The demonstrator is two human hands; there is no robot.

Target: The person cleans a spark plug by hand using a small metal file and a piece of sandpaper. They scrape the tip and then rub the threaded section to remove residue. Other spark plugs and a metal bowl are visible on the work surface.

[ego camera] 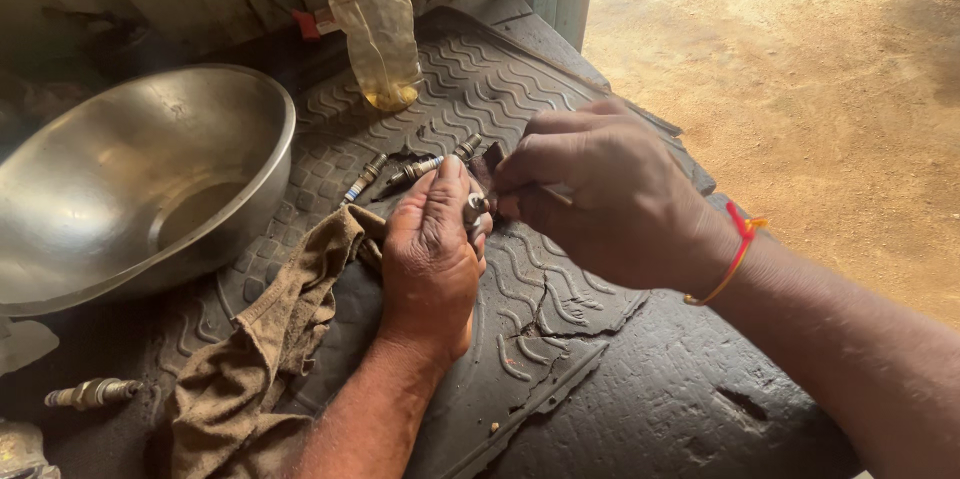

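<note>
My left hand [430,254] rests on a black ribbed rubber mat [520,299] and grips a spark plug [476,207], whose metal tip shows between thumb and fingers. My right hand [600,194] is closed around a thin pale stick-like tool [556,194] and holds it against the plug's tip. A red and orange thread circles my right wrist. Three more spark plugs lie on the mat just beyond my hands: one [363,179] to the left, one [415,170] in the middle, one [467,148] partly hidden behind my fingers.
A large steel bowl [140,179] sits at the left. A plastic bottle [372,19] with a little yellowish liquid stands behind the mat. A dirty brown rag [270,339] lies beside my left forearm. Another spark plug [92,394] lies at lower left. Sandy ground [800,69] is at the right.
</note>
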